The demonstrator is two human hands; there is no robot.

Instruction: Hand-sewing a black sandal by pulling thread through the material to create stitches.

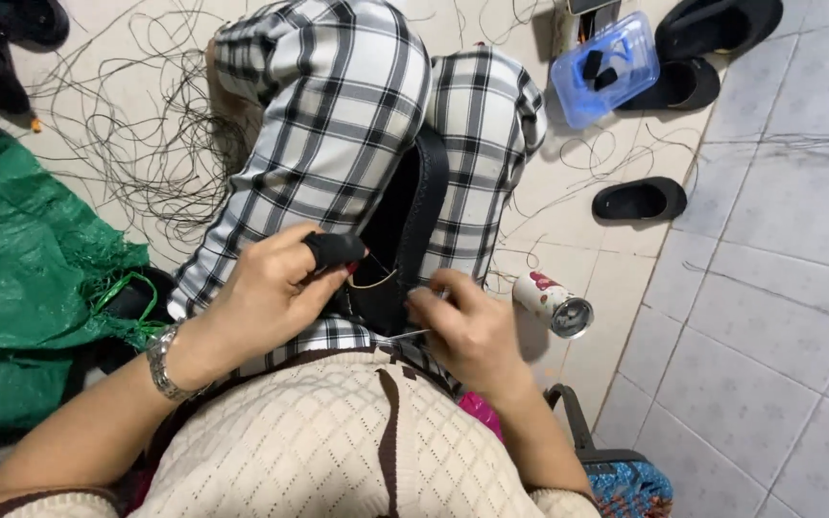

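Observation:
A black shoe upper (405,225) lies between my knees on my plaid trousers (338,125). My left hand (275,288) grips its near edge, the forefinger capped by a black finger guard (333,249). My right hand (462,321) pinches a thin needle (405,336) next to the shoe. A tan thread (376,280) loops between the two hands. A metal watch (163,363) is on my left wrist.
Loose dark threads (146,105) sprawl over the tiled floor at upper left. A green woven sack (21,278) lies left. A tipped drink can (554,302) rests right, with black shoes (640,200) and a blue plastic box (606,67) beyond.

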